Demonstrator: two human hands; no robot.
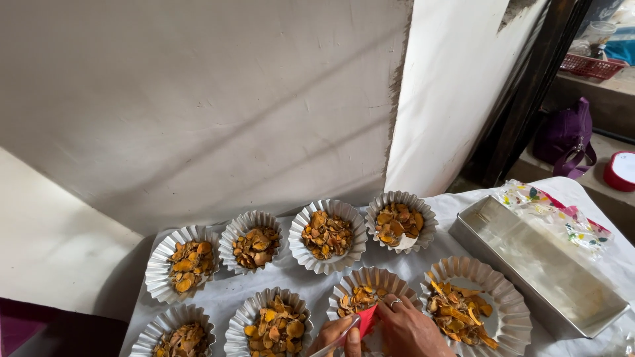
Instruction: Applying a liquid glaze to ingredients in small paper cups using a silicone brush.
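- Right hand (pixel 410 330), ring on one finger, at the bottom edge of view over the small fluted silver foil cup (pixel 372 291) of orange-yellow dried slices; fingers pinched narrow on a small red scoop-like piece (pixel 366 320).
- Left hand (pixel 338 336) just left of the right hand, thumb and fingers closed on the same red piece w/ a clear plastic strip (pixel 334 340) by it; mostly cut off by the frame.
- That foil cup sits front row, on the white-covered table (pixel 436 254).
- Larger fluted foil cup (pixel 476 305) w/ the same slices just right of it; two more to its left, four in the row behind.
- Long rectangular metal tray (pixel 539 264) further right, a printed clear plastic wrapper (pixel 555 215) at its far edge.
- Purple bag (pixel 565 135) & red basket (pixel 589 65) well behind, off the table.
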